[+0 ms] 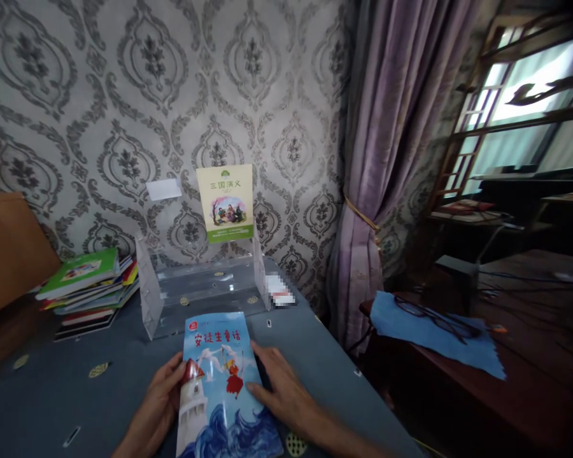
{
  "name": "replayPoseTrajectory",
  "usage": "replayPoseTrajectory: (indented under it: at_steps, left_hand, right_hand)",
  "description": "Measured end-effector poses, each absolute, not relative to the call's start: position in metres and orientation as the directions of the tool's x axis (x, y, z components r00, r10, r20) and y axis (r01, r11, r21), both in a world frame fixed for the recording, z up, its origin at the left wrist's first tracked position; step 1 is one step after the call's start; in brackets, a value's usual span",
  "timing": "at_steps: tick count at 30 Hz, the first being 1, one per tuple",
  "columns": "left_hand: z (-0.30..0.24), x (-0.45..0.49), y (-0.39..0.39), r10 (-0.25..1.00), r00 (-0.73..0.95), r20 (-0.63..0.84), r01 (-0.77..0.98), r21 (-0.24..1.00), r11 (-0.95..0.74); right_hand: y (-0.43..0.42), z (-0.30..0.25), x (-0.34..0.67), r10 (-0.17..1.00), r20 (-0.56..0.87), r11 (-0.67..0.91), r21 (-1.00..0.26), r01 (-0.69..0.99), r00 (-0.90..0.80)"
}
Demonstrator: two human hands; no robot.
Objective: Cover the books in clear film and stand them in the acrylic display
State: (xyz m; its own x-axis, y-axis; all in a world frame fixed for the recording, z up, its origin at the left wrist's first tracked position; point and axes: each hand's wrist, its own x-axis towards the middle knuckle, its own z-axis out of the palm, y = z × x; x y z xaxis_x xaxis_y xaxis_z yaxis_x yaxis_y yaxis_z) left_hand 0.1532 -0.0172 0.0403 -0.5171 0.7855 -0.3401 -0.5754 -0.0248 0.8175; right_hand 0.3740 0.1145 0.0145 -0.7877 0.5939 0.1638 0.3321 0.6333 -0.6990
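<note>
A blue paperback book (222, 388) with red Chinese characters, a white tower and waves on its cover is held between both hands, front face up. My left hand (165, 394) grips its left edge, thumb at the cover's side. On the opposite edge, my right hand (279, 381) holds it with the thumb lying on the cover. Just beyond the book stands a clear plastic book rack (205, 286) with tiers and side panels. On the rack's upper right rests a cream and green book (226, 207), upright, its cover facing me.
A stack of books (88, 280) lies on the blue-grey tablecloth (95, 394) at left, beside a brown wooden piece (14, 248). A pixelated item (279, 289) lies right of the rack. At right are a purple curtain (386, 140) and glasses (430, 318) on a blue cloth (386, 312).
</note>
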Motion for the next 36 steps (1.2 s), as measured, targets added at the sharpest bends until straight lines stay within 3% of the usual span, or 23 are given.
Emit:
replayPoseTrajectory:
  at_steps: [3, 5, 9, 14, 17, 23, 29, 36]
  left_hand:
    - [0.042, 0.155, -0.016, 0.762, -0.545, -0.351, -0.581, 0.813, -0.041]
    - [0.045, 0.158, -0.015, 0.746, -0.566, -0.352, -0.578, 0.815, -0.054]
    - [0.055, 0.164, -0.014, 0.736, -0.581, -0.348, -0.584, 0.808, -0.078]
    - [0.067, 0.162, -0.009, 0.813, -0.527, -0.248, -0.532, 0.842, -0.088]
    - [0.072, 0.157, -0.001, 0.849, -0.502, -0.163, -0.470, 0.876, -0.109]
    - [0.078, 0.155, 0.020, 0.846, -0.528, 0.068, -0.365, 0.882, -0.299]
    - [0.070, 0.166, 0.028, 0.772, -0.610, 0.178, -0.226, 0.895, -0.385]
    - [0.039, 0.175, 0.003, 0.798, -0.563, 0.214, -0.012, 0.964, -0.267]
  right_hand:
    - [0.132, -0.002, 0.365, 0.683, 0.099, 0.361, -0.907, 0.218, -0.723]
    - [0.139, -0.005, 0.360, 0.673, 0.042, 0.194, -0.973, 0.122, -0.739]
    - [0.140, 0.009, 0.361, 0.509, 0.004, -0.078, -0.996, -0.051, -0.861]
    - [0.140, 0.041, 0.372, 0.523, -0.097, -0.198, -0.980, -0.011, -0.847]
    - [0.143, 0.059, 0.368, 0.577, 0.001, -0.138, -0.986, -0.098, -0.817]
    - [0.145, 0.072, 0.356, 0.620, 0.326, 0.253, -0.944, -0.211, -0.714]
    - [0.133, 0.051, 0.361, 0.669, 0.442, 0.490, -0.867, -0.093, -0.597]
    - [0.122, 0.023, 0.370, 0.585, 0.604, 0.709, -0.705, -0.020, -0.541]
